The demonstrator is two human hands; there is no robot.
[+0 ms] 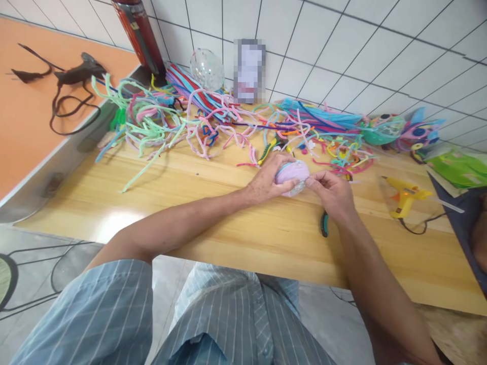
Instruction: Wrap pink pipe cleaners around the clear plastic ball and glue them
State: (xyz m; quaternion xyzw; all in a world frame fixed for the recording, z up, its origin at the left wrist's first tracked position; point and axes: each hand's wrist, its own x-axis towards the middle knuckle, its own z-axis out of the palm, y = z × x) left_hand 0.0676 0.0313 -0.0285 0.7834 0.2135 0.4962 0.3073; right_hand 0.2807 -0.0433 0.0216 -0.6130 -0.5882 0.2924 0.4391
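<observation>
My left hand [268, 178] is wrapped round a ball [292, 173] covered partly in fuzzy lilac strands, with a patch of clear, speckled surface low on its right side. Thumb and forefinger of my right hand [330, 191] are pinched together at the ball's right edge; whatever is between them is too small to make out. Just below the right hand lies a tool with a teal and black handle [323, 224], partly hidden by that hand. Beyond the left hand rests a yellow-and-black handled tool [267, 151].
Pipe cleaners in many colours [160, 121] are heaped along the tiled wall. A clear ball [207, 68], a phone [249, 71] and a red thermos [139, 35] stand behind them. Decorated balls [384, 129] sit back right, near a yellow glue gun [409, 196] with a cord.
</observation>
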